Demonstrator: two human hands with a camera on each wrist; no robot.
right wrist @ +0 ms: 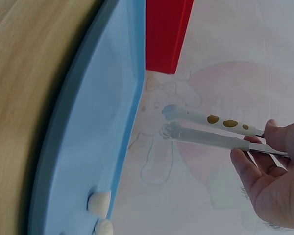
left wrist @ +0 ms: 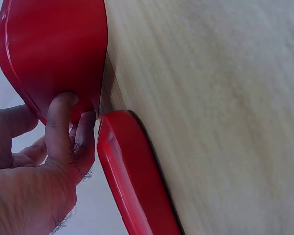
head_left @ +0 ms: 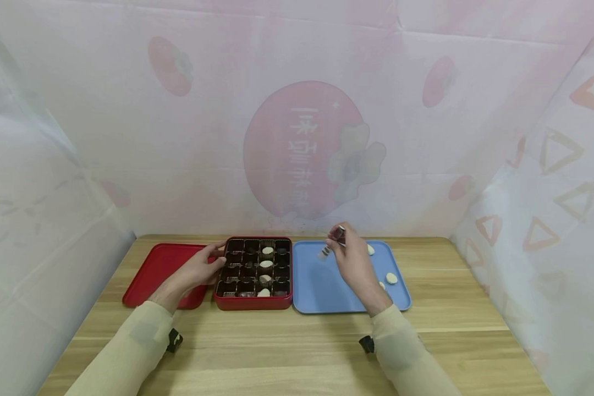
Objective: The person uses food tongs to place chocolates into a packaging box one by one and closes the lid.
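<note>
On the table stands a red box (head_left: 252, 303) with a dark divided insert; several cream-white pieces (head_left: 266, 264) sit in one column of its compartments. My left hand (head_left: 198, 272) rests against the box's left side, fingertips touching the red wall in the left wrist view. Above the blue tray (head_left: 322, 291), my right hand (head_left: 355, 267) grips a pair of tongs (right wrist: 206, 137) with pale, brown-spotted, paw-shaped tips. A narrow gap shows between the tong tips, with nothing in it. Several white pieces (head_left: 391, 278) lie toward the tray's right side, partly hidden by the right hand and wrist.
A shallow red lid or tray (head_left: 163, 269) lies left of the box, partly under the left forearm. The blue tray sits close along the box's right side. Printed cloth (head_left: 208, 137) encloses the wooden table (head_left: 257, 352) at the back and sides.
</note>
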